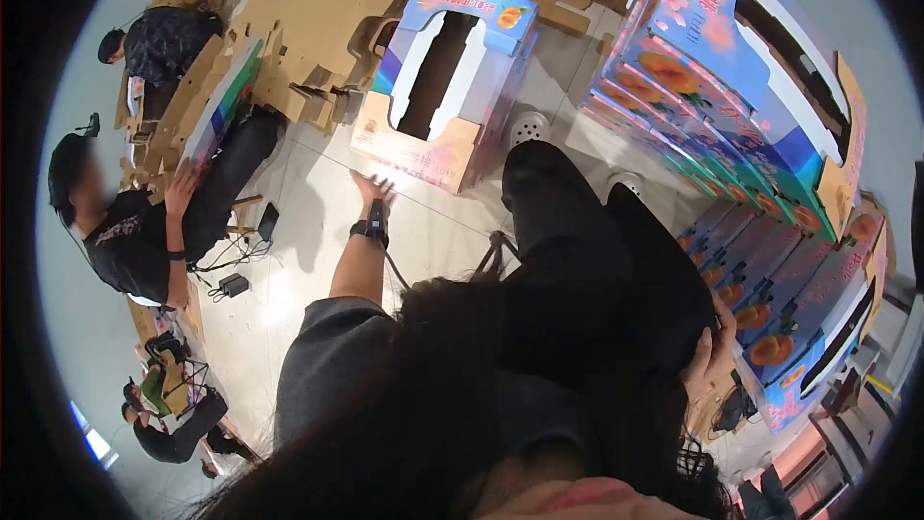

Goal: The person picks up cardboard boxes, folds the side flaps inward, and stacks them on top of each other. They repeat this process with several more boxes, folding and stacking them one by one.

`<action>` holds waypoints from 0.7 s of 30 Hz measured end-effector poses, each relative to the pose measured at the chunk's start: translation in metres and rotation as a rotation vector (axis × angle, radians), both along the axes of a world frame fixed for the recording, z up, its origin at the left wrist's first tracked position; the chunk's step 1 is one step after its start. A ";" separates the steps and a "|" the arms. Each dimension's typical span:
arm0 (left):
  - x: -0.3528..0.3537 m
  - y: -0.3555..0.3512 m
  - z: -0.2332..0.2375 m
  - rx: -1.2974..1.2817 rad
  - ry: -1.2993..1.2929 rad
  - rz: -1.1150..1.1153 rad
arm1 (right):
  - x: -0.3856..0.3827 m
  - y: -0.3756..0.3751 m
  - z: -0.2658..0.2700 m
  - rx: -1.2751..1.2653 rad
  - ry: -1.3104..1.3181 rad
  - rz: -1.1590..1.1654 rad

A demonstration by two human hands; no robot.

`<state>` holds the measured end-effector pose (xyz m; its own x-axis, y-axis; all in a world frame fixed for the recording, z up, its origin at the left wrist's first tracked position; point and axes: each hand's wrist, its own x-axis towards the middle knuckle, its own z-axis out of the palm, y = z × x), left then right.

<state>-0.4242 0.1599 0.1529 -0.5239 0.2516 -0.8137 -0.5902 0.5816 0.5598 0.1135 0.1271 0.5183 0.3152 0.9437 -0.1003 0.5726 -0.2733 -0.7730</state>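
A printed fruit carton (500, 58) with blossoms, a peach picture and a long slot in its top stands on the floor in front of me. My left hand (373, 188) reaches toward it, fingers spread, with the fingertips right by the carton's lower left edge. A dark band with a small device sits on that wrist. Down at my right side, my right hand (710, 356) lies against my dark trouser leg with its fingers stretched out, next to a row of similar cartons (760, 299). Part of that hand is hidden by the leg.
More printed cartons (722, 87) stand stacked at the right. Flattened brown cardboard (318, 14) covers the floor at the back. At the left, a seated person (125, 231) handles a printed sheet of cardboard (219, 101); a black adapter (229, 285) and cables lie nearby.
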 end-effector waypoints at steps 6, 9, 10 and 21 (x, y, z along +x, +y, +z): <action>0.074 0.019 0.004 -0.030 -0.412 -0.051 | -0.006 0.004 0.005 -0.026 0.009 -0.011; 0.085 0.020 -0.020 0.018 -0.509 0.102 | -0.007 0.006 0.006 -0.033 0.002 -0.020; 0.087 0.019 -0.030 0.079 -0.540 0.078 | -0.007 0.005 0.005 -0.035 0.009 -0.033; 0.121 0.015 -0.021 0.146 -0.649 0.160 | -0.009 0.012 0.011 -0.095 -0.029 -0.015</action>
<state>-0.3028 0.1746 0.1321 0.0187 0.3425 -0.9393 -0.9053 0.4046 0.1295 0.1041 0.1387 0.5293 0.3331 0.9257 -0.1794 0.5899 -0.3530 -0.7262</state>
